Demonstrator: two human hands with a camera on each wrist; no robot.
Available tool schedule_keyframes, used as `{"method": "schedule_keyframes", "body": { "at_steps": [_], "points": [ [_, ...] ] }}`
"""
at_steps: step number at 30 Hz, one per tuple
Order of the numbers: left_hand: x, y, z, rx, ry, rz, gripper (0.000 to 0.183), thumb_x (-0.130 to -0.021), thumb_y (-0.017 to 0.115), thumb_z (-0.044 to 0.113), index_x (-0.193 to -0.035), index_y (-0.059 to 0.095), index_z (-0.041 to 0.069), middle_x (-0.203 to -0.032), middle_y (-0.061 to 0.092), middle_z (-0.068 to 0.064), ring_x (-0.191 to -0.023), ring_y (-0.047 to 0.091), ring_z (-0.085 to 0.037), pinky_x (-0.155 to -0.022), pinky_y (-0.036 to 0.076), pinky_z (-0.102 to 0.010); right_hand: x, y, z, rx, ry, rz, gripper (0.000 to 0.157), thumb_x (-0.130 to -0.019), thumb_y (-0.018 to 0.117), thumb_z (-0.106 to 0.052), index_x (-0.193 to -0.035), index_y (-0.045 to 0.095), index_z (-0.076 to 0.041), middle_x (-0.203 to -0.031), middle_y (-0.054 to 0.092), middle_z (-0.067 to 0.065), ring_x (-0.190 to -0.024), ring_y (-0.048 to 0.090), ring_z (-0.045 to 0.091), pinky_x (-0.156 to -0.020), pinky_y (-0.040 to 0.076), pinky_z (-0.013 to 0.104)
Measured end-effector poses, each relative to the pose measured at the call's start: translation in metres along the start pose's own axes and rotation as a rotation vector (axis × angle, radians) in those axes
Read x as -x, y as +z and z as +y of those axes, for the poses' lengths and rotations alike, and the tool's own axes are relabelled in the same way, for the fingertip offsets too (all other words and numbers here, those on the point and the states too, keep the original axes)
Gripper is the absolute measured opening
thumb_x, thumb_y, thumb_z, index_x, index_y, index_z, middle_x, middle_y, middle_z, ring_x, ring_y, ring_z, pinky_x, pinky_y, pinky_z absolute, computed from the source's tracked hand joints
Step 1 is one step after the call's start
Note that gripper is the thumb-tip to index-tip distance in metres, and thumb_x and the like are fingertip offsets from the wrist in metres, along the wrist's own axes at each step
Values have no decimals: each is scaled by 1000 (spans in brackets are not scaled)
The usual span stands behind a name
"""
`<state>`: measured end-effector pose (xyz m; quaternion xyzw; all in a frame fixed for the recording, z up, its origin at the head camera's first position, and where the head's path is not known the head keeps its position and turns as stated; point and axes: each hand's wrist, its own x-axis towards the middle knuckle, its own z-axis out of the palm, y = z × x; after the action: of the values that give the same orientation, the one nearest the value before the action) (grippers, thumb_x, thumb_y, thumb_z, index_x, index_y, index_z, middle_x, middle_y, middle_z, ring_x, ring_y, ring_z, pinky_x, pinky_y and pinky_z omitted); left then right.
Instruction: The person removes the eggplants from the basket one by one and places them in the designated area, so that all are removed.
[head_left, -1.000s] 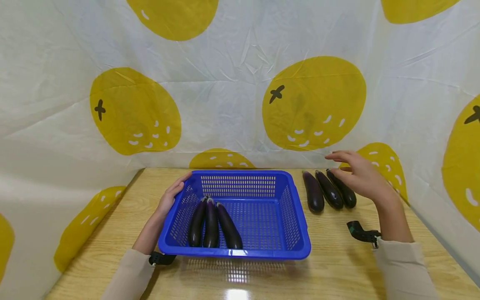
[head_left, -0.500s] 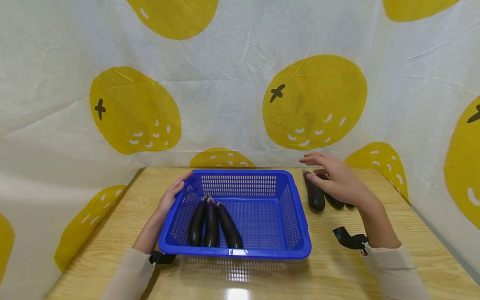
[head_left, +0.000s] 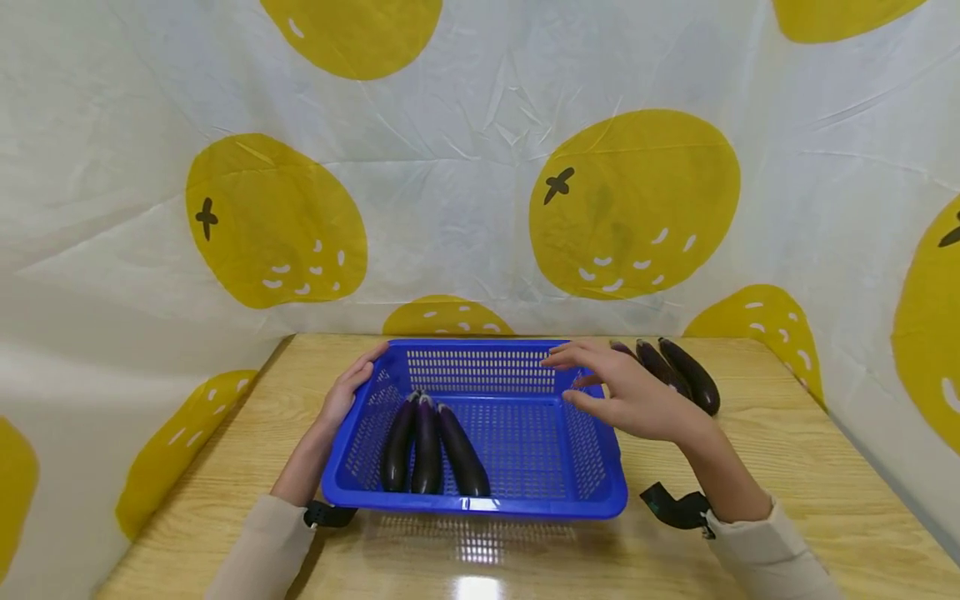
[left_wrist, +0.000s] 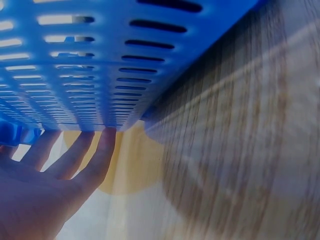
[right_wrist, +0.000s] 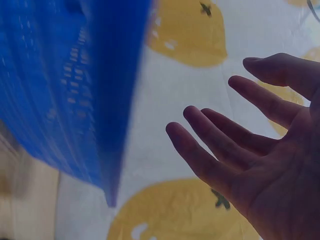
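A blue plastic basket (head_left: 480,505) with slotted walls stands on the table. Three eggplants (head_left: 427,454) lie side by side in its left half. My left hand (head_left: 342,397) rests against the basket's left end; in the left wrist view its straight fingers (left_wrist: 97,160) touch the slotted outer wall. Above the basket's right rim hovers my right hand (head_left: 628,395), fingers spread and holding nothing, as the right wrist view of the same hand (right_wrist: 260,165) confirms. Three more eggplants (head_left: 692,377) lie on the table right of the basket, partly hidden behind my right hand.
The wooden table (head_left: 757,467) reaches back to a white curtain (head_left: 450,225) printed with big yellow fruit, which also closes off both sides. Each wrist wears a black strap; the right one (head_left: 675,507) sticks out toward the basket.
My right hand has moved left, from above the loose eggplants to over the basket's right rim, carrying nothing. The left hand, the basket and all the eggplants have stayed in place.
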<state>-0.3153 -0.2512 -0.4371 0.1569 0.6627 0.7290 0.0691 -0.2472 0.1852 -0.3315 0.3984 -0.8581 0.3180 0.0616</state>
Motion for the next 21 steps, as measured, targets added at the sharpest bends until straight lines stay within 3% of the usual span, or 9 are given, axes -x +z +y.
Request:
{"method": "schedule_keyframes", "body": {
  "at_steps": [8, 11, 14, 17, 21],
  "points": [
    [-1, 1, 0, -11, 1, 19, 55, -115, 23, 27, -164, 17, 3, -173, 15, -18, -150, 31, -23, -105, 44, -15, -1, 27, -19, -49, 1, -125, 37, -100, 66, -15, -137, 61, -11, -139, 61, 7, -125, 60, 26, -92, 59, 39],
    [-2, 1, 0, -17, 2, 15, 56, -115, 23, 27, -164, 16, 2, -173, 14, -18, -152, 28, -27, -106, 44, -15, -3, 32, -26, -52, 13, -178, 37, -100, 66, -16, -137, 61, -13, -138, 61, 6, -116, 63, 22, -90, 59, 33],
    [-3, 2, 0, -24, 7, 15, 56, -115, 24, 29, -164, 17, 2, -173, 14, -19, -155, 24, -32, -106, 44, -15, -7, 30, -33, -71, 46, -236, 36, -100, 66, -17, -136, 61, -13, -137, 62, 6, -116, 65, 23, -89, 58, 30],
    [-3, 3, 0, -20, 16, 19, 56, -115, 24, 28, -164, 17, 1, -173, 15, -20, -156, 19, -37, -105, 43, -15, -12, 21, -42, -111, 104, -302, 36, -101, 65, -19, -136, 61, -13, -138, 63, 6, -123, 65, 26, -92, 59, 35],
    [-3, 1, -1, -20, 16, 36, 55, -115, 23, 25, -164, 18, 0, -172, 16, -20, -155, 23, -33, -105, 43, -14, -25, 7, -51, -183, 165, -350, 33, -102, 64, -22, -134, 61, -13, -138, 65, 8, -121, 67, 25, -92, 58, 38]
  ]
}}
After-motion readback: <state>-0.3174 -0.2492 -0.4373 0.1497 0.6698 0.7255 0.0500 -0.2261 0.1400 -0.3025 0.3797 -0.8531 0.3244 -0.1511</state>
